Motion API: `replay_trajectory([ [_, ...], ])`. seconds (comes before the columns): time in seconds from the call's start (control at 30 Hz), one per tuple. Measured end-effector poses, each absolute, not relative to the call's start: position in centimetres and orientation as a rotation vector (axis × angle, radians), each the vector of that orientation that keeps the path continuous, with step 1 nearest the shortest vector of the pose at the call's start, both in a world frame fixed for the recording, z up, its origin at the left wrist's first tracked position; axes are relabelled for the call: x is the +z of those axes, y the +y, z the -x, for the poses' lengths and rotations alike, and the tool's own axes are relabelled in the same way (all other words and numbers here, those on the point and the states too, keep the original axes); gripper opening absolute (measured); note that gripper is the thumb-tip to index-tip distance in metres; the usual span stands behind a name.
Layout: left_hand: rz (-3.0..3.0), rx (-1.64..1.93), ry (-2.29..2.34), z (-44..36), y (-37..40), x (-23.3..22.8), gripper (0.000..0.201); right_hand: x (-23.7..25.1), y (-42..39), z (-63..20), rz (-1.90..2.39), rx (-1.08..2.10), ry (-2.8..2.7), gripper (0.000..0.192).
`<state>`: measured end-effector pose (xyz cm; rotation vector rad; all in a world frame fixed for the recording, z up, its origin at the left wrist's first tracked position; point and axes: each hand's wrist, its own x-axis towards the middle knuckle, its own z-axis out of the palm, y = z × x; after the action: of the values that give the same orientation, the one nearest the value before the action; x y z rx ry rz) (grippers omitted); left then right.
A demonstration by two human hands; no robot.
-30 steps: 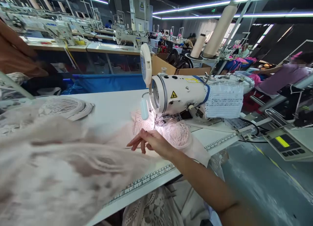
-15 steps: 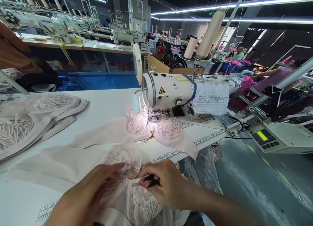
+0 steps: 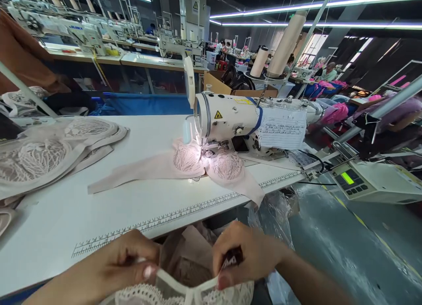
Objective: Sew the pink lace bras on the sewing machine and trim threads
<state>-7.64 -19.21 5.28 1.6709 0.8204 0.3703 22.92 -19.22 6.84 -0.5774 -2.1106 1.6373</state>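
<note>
Both hands pinch the lace garment: left hand closed on its trim, right hand closed on trim plus a small dark tool | moved off the table to its near edge | another garment lies under the sewing machine | stack at left, nothing between.

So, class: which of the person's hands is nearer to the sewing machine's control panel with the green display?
Right. The right hand is below-left of the control panel; the left hand is farther left, beyond the right hand.
</note>
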Motion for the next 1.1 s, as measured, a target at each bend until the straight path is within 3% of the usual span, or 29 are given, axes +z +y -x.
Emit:
replay_trajectory([
  [0.23, -0.849, 0.765, 0.84, 5.0, -21.0, 3.6, 0.056, 4.2, -17.4, -23.3, 0.739, 1.943, -1.613, 0.053],
  [0.47, -0.519, 0.993, 0.663, 2.6, -23.1, 2.4, 0.062, 1.8, -18.4, -21.6, 0.576, 2.129, -1.137, 0.058],
  [0.67, -0.412, 1.02, 0.584, 2.3, -23.8, 2.0, 0.058, 1.2, -18.3, -21.4, 0.381, 2.138, -1.143, 0.054],
  [1.1, -0.434, 1.007, 0.551, 2.4, -24.1, 1.6, 0.055, 1.2, -19.1, -22.0, 0.431, 2.045, -1.173, 0.058],
])
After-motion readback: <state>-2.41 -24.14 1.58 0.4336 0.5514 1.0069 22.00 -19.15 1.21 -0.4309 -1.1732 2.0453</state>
